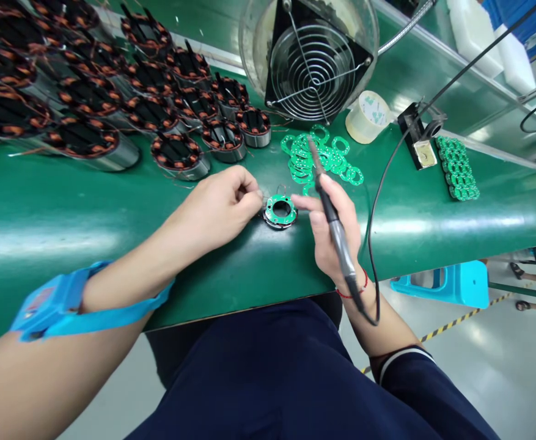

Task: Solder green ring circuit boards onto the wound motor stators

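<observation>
Green ring board [280, 220] and the small round coil [277, 227] under it sit on the surface [249, 275] in front of us, between our two hands. Our left hand [222, 205] has its grip drawn tight, thumb and forefinger pressed together just beside the board's left edge; whether a fine wire lies between them, we cannot tell. From that grip, the board lies just to the right and slightly nearer our body. Being round, it offers no long axis. Our right hand [324, 249] closes around a soldering iron [338, 235], its forefinger reaching left to the board's other edge, so that neither hand is clearly nearer; contact there is too close to judge. From the right grip, the board lies to the left. The iron's long axis slants away from us, its tip pointing toward the loose green rings [301, 164], well apart from the board.
</observation>
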The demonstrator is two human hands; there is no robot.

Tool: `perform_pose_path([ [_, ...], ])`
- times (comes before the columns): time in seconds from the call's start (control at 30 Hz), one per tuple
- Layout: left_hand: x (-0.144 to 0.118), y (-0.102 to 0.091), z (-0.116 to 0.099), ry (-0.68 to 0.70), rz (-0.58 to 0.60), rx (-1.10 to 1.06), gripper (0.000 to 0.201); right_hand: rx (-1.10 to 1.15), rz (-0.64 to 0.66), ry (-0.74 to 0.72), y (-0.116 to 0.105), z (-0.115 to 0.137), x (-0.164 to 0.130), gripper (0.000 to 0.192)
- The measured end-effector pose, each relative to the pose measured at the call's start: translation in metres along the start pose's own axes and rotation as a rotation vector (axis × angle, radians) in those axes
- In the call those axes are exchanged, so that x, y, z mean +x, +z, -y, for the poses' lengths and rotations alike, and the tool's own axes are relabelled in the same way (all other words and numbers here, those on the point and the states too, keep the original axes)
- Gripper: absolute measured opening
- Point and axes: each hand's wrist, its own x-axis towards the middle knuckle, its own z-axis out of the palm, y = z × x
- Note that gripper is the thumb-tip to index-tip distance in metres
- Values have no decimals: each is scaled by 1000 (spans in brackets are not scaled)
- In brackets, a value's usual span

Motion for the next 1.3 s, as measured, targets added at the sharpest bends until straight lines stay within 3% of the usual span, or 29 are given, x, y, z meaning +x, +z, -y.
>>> perform_pose_path([
  [0.17, 2, 3, -1, -23, -22, 14, 12, -193, 332, -46, 2, -2, 6, 47],
  [0.27, 2, 3, 1, 5, -21, 30, 14, -238, 411, -70, 5, -5, 7, 56],
  [0.47, 5, -5, 17, 201, 111, -61, 38, -255, 298, -38, 4, -13, 5, 54],
  [0.63, 5, -6, 20, 318, 57, -135, 26, -259, 267, -69, 2, -17, 0, 51],
  [0.97, 2, 6, 16, 225, 119, -269, 33, -344, 294, -176, 2, 0, 3, 40],
  [1.17, 1, 4, 13, 134, 76, -255, 26, -211, 189, -173, 2, 5, 4, 38],
  [1.3, 0, 3, 10, 152, 32, -141, 25, -205, 81, -50, 1, 5, 1, 36],
])
